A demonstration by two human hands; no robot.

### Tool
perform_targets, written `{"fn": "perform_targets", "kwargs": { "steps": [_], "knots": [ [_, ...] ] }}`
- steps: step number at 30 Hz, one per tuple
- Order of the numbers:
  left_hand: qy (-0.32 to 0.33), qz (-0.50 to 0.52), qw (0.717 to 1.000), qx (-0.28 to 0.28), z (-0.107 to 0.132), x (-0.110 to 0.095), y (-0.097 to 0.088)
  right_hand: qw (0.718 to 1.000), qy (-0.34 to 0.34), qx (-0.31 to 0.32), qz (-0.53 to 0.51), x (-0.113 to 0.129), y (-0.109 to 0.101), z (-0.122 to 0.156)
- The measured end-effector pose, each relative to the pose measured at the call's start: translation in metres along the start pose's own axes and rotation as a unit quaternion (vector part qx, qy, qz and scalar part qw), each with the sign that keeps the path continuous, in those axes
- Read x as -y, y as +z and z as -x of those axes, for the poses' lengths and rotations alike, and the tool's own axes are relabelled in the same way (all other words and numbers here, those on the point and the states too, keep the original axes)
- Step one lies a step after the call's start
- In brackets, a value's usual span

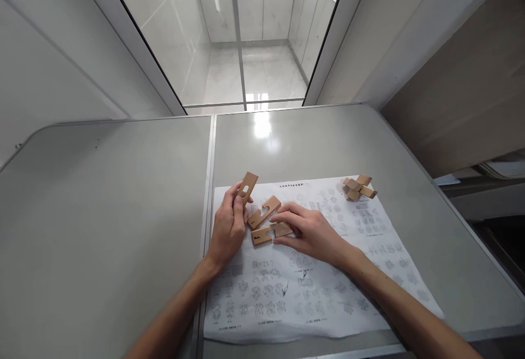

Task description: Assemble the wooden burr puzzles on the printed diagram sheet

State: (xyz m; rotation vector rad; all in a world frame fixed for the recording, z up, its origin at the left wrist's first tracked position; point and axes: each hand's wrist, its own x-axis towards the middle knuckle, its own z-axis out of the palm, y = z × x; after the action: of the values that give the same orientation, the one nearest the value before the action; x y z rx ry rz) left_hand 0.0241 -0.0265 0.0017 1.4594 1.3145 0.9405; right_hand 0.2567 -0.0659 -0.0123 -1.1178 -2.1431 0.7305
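My left hand (pixel 229 228) is closed on a flat wooden puzzle piece (pixel 251 178) with an oval hole, held tilted up above the paper sheet (pixel 299 321). Just to its right, a second notched wooden piece (pixel 256 219) with a dark mark lies slanted on the paper. My right hand (pixel 314 230) has its thumb and fingers around another notched wooden piece (pixel 261 237), which carries a dark mark at its left end. This piece lies low, close to the sheet; the right hand partly hides its right end.
Several interlocked wooden pieces (pixel 357 188) form a small cross-shaped puzzle at the sheet's upper right. Rows of small printed diagrams cover the paper. A metal strip (pixel 211 151) divides the grey table (pixel 135 195). Beyond the table's far edge is a framed glass panel (pixel 266 69).
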Motion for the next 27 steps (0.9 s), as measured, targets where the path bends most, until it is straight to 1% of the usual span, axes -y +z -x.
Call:
{"fn": "perform_targets", "kwargs": {
  "steps": [4, 8, 13, 15, 18, 22, 24, 27],
  "knots": [
    [0.008, 0.004, 1.000, -0.002, 0.000, 0.003, 0.000, 1.000, -0.002, 0.013, -0.010, -0.002, -0.001, 0.000],
    [0.015, -0.015, 1.000, -0.005, 0.000, 0.005, 0.000, 1.000, -0.002, 0.024, -0.016, -0.002, -0.002, 0.000],
    [0.019, -0.021, 1.000, -0.006, 0.001, 0.006, 0.000, 0.999, -0.006, 0.012, -0.029, -0.001, 0.000, 0.001],
    [0.021, -0.020, 1.000, -0.006, 0.001, 0.005, 0.001, 0.999, 0.004, 0.004, -0.044, 0.000, 0.000, 0.001],
    [0.028, -0.023, 0.999, -0.007, 0.001, 0.004, 0.001, 0.994, 0.050, -0.004, -0.099, 0.003, 0.000, 0.001],
    [0.055, -0.054, 0.997, -0.009, 0.002, 0.005, 0.000, 0.976, 0.115, -0.020, -0.185, 0.009, 0.001, 0.000],
    [0.080, -0.078, 0.994, -0.011, 0.005, 0.006, 0.001, 0.965, 0.131, -0.021, -0.227, 0.012, 0.003, -0.001],
    [0.137, -0.115, 0.984, -0.005, 0.010, 0.006, 0.004, 0.947, 0.140, -0.013, -0.290, 0.014, 0.006, 0.000]
  ]
}}
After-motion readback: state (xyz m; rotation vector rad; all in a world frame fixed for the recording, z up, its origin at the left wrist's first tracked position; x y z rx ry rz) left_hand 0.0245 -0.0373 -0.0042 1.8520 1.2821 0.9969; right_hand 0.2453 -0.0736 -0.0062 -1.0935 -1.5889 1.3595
